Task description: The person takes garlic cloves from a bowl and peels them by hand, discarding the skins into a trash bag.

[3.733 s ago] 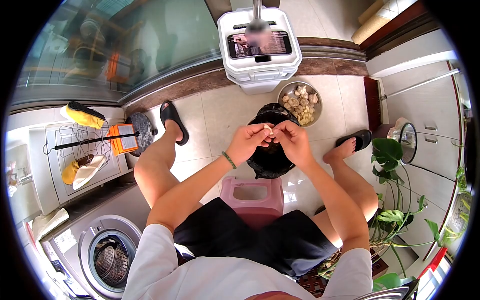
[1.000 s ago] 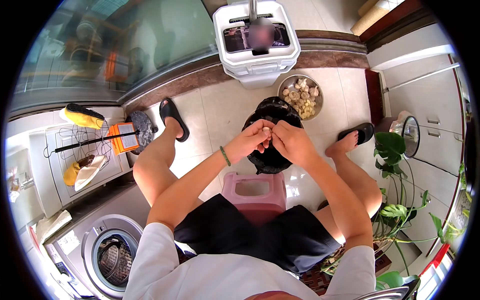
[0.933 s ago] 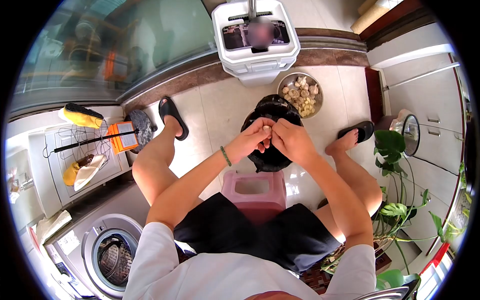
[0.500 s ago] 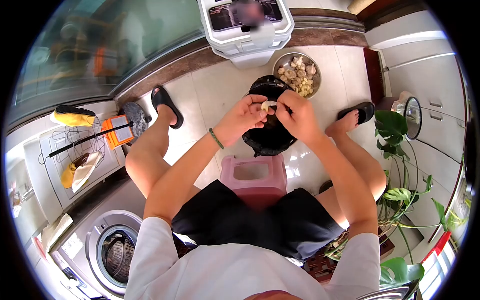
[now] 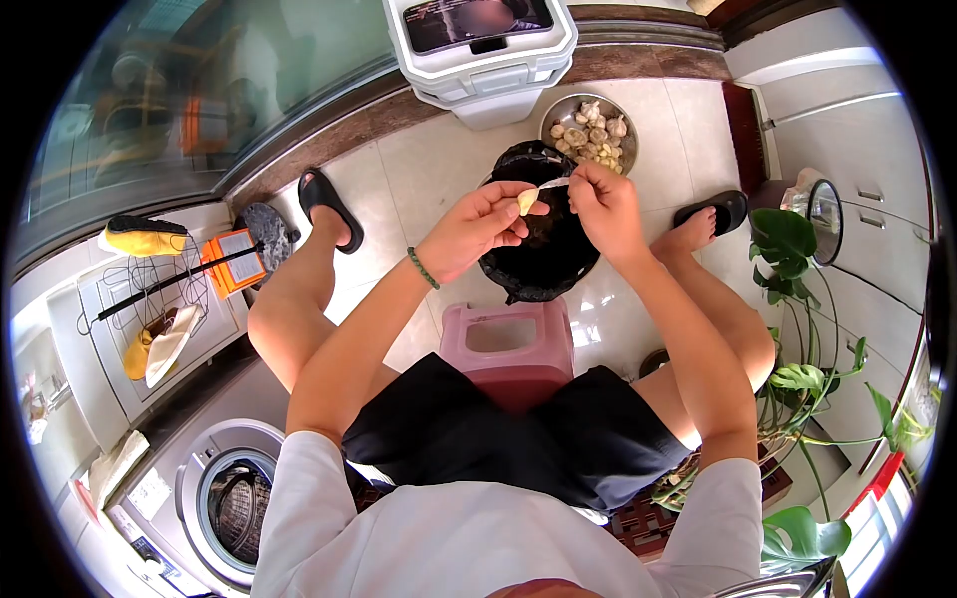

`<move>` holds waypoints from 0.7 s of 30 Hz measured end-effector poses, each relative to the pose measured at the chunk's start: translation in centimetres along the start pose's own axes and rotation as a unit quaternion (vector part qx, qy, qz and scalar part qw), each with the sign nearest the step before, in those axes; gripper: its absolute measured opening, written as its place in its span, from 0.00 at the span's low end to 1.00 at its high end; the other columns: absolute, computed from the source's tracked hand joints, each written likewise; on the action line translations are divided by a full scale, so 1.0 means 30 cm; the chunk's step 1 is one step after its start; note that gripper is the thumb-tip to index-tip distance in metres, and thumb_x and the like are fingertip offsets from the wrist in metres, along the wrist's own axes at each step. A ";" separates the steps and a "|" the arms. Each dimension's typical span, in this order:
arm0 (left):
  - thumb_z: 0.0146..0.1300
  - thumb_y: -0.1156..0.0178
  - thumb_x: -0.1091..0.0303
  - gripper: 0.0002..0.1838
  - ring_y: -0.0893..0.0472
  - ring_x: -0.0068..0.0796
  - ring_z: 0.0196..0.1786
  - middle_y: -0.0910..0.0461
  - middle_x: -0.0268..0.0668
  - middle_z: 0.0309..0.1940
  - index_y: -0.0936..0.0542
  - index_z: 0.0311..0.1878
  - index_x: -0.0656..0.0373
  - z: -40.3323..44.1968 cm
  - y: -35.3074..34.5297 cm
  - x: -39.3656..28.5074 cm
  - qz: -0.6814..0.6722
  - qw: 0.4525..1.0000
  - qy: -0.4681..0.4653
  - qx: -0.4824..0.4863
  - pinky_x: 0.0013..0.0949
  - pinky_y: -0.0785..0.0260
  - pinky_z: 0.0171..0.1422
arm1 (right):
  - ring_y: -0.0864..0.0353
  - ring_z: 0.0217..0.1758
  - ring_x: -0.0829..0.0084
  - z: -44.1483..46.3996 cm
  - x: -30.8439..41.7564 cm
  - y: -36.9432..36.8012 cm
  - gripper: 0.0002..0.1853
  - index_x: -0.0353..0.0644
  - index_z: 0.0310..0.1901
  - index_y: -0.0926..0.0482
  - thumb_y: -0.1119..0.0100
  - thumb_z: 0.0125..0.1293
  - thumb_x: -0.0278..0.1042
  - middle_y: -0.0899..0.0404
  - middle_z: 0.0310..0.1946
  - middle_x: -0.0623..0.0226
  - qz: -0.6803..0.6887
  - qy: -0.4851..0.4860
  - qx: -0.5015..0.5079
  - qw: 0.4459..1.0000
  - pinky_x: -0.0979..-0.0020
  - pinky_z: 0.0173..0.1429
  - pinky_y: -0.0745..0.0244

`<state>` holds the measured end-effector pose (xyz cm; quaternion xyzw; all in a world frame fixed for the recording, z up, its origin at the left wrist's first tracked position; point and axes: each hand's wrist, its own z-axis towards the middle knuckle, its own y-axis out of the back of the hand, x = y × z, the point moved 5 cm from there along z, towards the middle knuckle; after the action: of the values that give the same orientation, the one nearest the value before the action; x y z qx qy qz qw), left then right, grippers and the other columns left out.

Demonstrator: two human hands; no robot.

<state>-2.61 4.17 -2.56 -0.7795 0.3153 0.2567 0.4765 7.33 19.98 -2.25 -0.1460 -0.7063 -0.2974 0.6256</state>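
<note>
Above a black-lined bin [image 5: 538, 264], left hand [image 5: 485, 227] pinching a garlic clove [image 5: 526, 201], right hand [image 5: 605, 202] pinching its pale skin [image 5: 555, 183].

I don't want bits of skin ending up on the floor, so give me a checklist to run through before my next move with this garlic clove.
1. Clove secure in the left hand: ok, held between thumb and fingertips.
2. Skin strip gripped by the right hand: ok, pinched at its far end.
3. Strip free of the clove: not ok, it appears to reach the clove.
4. Black-lined bin open below the work: ok.
5. Metal bowl close by: ok, on the floor just beyond the bin, to the right.
6. Clove's underside bare of skin: cannot tell, it is hidden.
</note>
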 end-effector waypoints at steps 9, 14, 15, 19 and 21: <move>0.77 0.55 0.65 0.18 0.24 0.16 0.42 0.21 0.33 0.53 0.32 0.67 0.56 0.009 0.081 0.028 -0.016 0.995 0.002 -0.096 0.26 0.28 0.53 | 0.26 0.21 0.69 -0.002 -0.020 -0.002 0.07 0.33 0.29 0.22 0.44 0.60 0.29 0.25 0.19 0.59 -0.096 -0.056 0.028 0.993 0.68 0.29 0.31; 0.78 0.55 0.65 0.18 0.24 0.15 0.41 0.20 0.31 0.50 0.30 0.66 0.54 0.012 0.088 0.038 -0.030 0.995 0.013 -0.095 0.25 0.28 0.51 | 0.19 0.30 0.56 -0.052 -0.061 -0.070 0.08 0.36 0.33 0.20 0.44 0.59 0.31 0.20 0.26 0.53 -0.183 -0.092 0.175 0.963 0.61 0.36 0.26; 0.78 0.55 0.64 0.17 0.25 0.15 0.40 0.20 0.31 0.48 0.29 0.66 0.53 0.014 0.088 0.041 -0.028 0.996 0.024 -0.087 0.25 0.28 0.50 | 0.19 0.35 0.54 -0.052 -0.069 -0.080 0.08 0.36 0.35 0.19 0.44 0.59 0.31 0.19 0.30 0.52 -0.190 -0.064 0.172 0.965 0.59 0.40 0.25; 0.77 0.53 0.63 0.18 0.23 0.18 0.41 0.19 0.33 0.48 0.29 0.65 0.57 0.021 0.095 0.080 0.090 0.989 0.041 -0.106 0.27 0.27 0.49 | 0.19 0.44 0.51 -0.055 -0.085 -0.083 0.10 0.38 0.39 0.19 0.47 0.58 0.28 0.18 0.39 0.52 -0.181 -0.027 0.165 0.969 0.55 0.48 0.25; 0.74 0.49 0.60 0.23 0.20 0.25 0.46 0.19 0.38 0.51 0.32 0.68 0.60 0.020 0.091 0.101 0.319 0.943 0.004 -0.090 0.32 0.26 0.51 | 0.19 0.44 0.51 -0.066 -0.093 -0.090 0.10 0.39 0.39 0.19 0.48 0.58 0.28 0.18 0.39 0.52 -0.217 -0.020 0.169 0.961 0.55 0.48 0.24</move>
<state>-2.64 3.01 -6.51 -0.6785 0.5251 0.4197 0.2962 7.84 17.16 -5.52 0.1125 -0.7733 -0.2994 0.5474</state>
